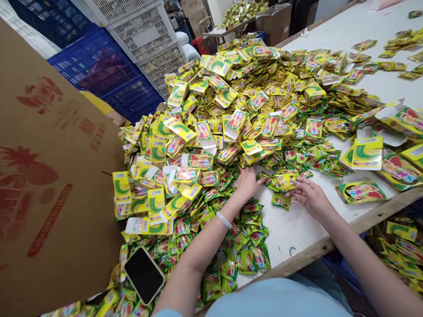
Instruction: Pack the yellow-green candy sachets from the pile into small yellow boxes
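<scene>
My right hand (311, 196) pinches the right end of a small yellow-and-green sachet (283, 181) just above the white tabletop. Under it lies another green sachet (280, 201), close to my fingertips. My left hand (247, 183), with a pale bangle on the wrist, reaches into the edge of the heap of green sachets (228, 178). Its fingers are curled down among them, and their tips are hidden, so I cannot make out what they grip. Small yellow-and-green boxes (188, 175), several with open flaps, lie over the heap left of this hand.
A large printed carton (56, 170) stands at the left. A phone (144, 274) lies on sachets near my left arm. More boxes (368, 153) sit at the right, by the table's wooden edge (380, 212). Blue crates (96, 60) and white crates (143, 29) are stacked behind.
</scene>
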Demonstrator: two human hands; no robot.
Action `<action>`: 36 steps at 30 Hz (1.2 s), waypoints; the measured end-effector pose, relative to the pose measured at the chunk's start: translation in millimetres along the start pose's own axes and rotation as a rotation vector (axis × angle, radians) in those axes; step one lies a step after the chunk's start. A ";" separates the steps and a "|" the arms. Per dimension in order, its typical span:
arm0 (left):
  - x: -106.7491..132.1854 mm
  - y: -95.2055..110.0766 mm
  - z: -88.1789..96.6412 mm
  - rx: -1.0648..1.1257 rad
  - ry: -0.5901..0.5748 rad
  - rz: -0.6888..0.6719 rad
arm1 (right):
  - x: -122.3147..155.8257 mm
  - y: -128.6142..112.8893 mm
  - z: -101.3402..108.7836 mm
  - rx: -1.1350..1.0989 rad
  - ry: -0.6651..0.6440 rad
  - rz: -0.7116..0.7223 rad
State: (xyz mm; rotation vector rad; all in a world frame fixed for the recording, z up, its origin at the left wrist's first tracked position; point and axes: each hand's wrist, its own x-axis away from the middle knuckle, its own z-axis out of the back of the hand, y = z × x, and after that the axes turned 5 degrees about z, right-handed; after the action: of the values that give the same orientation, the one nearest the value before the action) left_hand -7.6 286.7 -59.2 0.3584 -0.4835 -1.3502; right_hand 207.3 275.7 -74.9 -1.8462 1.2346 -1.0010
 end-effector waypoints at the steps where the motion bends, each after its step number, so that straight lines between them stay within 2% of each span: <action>1: -4.6 1.1 -2.7 0.036 -0.017 0.003 | 1.2 -1.4 -1.1 -0.019 -0.015 -0.019; 4: -5.9 -0.1 -5.4 0.156 -0.062 -0.005 | 4.8 -2.3 -8.9 -0.069 -0.021 -0.019; 8: 18.6 -4.5 4.4 0.348 -0.100 0.018 | 7.8 4.9 -29.3 -0.109 0.041 -0.012; 12: 53.4 -2.6 19.2 0.766 -0.155 -0.017 | 10.4 15.4 -53.4 -0.028 -0.097 -0.024; 15: 73.9 -2.0 26.6 0.854 -0.130 -0.035 | 14.1 21.8 -63.9 0.058 -0.161 0.052; 18: 84.6 -3.6 27.3 0.745 -0.029 -0.060 | 18.4 24.8 -65.6 0.104 -0.195 0.087; 20: 85.6 -3.5 25.8 0.662 0.053 -0.096 | 20.3 23.9 -63.1 0.078 -0.244 0.050; 23: 80.6 1.0 23.8 0.527 0.161 -0.226 | 20.4 19.5 -56.7 -0.001 -0.374 -0.045; 25: 76.6 6.6 22.7 0.421 0.179 -0.319 | 19.0 16.9 -52.8 -0.051 -0.428 -0.069; 27: 73.8 13.1 21.5 0.308 0.179 -0.359 | 16.6 16.3 -50.2 -0.077 -0.408 -0.055; 30: 66.5 21.7 25.0 0.119 0.147 -0.382 | 11.9 17.9 -47.3 -0.020 -0.267 -0.013; 32: 52.6 24.5 37.1 -0.021 0.130 -0.371 | 9.2 18.0 -44.0 0.036 -0.182 0.012; 33: 41.8 24.5 46.7 -0.098 0.156 -0.339 | 8.5 17.2 -41.8 0.058 -0.160 0.014; 36: -2.1 18.7 83.1 -0.343 0.334 -0.120 | 9.5 12.7 -35.8 0.103 -0.138 -0.004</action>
State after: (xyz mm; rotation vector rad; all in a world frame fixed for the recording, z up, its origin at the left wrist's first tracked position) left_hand -36.0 294.7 20.7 0.3236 0.0497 -1.4253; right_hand 173.1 258.4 -67.2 -1.8066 1.0784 -0.9060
